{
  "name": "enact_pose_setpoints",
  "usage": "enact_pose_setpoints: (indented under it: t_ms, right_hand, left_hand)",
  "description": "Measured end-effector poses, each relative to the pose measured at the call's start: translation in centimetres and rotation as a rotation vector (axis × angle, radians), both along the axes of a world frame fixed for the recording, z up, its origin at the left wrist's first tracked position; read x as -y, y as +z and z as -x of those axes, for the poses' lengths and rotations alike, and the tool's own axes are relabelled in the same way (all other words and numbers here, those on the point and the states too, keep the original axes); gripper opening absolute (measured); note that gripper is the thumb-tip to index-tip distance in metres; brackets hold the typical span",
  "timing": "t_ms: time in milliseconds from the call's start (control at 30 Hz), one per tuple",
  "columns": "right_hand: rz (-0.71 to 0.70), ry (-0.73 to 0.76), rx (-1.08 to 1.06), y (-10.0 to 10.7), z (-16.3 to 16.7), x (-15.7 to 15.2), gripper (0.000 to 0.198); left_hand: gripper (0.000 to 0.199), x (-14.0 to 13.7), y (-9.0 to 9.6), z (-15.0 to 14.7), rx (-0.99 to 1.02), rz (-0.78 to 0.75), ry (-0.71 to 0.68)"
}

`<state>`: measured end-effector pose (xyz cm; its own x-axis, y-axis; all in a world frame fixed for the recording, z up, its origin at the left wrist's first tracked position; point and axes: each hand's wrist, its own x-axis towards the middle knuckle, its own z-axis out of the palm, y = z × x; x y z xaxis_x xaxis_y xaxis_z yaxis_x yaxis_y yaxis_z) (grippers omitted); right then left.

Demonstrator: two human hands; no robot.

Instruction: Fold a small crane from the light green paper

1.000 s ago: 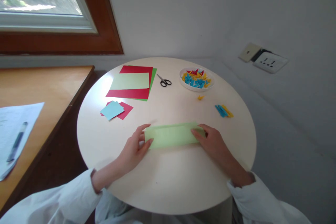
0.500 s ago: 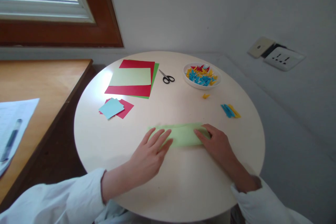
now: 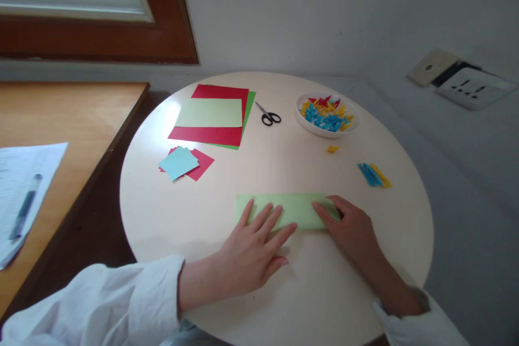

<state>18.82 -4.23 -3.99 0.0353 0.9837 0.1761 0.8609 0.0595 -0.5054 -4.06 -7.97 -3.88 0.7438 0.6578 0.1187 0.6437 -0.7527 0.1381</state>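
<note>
A long light green strip of paper [image 3: 302,210], apparently folded lengthwise, lies flat on the round table near me. My left hand [image 3: 252,251] rests palm down at its left part, open with the fingers spread and the fingertips on the paper. At the strip's right end, my right hand [image 3: 354,230] grips the edge, thumb on top and the other fingers partly hidden behind it.
Scissors [image 3: 267,114] lie beyond the strip, beside red, green and pale green sheets [image 3: 208,113]. Small blue and red squares [image 3: 179,163] lie at left. A white dish [image 3: 326,132] holds many folded paper pieces. One yellow piece [image 3: 333,148] and blue and yellow strips [image 3: 373,175] lie at right.
My left hand's fingers have spread wider and reach farther over the paper. The strip's left end now lies flatter and shows more clearly. The whole view has shifted slightly.
</note>
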Motion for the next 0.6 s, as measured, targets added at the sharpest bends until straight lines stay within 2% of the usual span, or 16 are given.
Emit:
enact_pose_setpoints:
  t_ms: [267, 600]
  right_hand:
    - [-0.008, -0.015, 0.048, -0.24, -0.14, 0.03, 0.038]
    - [-0.005, -0.020, 0.068, -0.32, -0.16, -0.09, 0.039]
  left_hand:
    - [0.052, -0.01, 0.09, -0.12, -0.006, 0.000, 0.083]
    - [0.052, -0.17, 0.29, -0.16, -0.004, 0.028, 0.077]
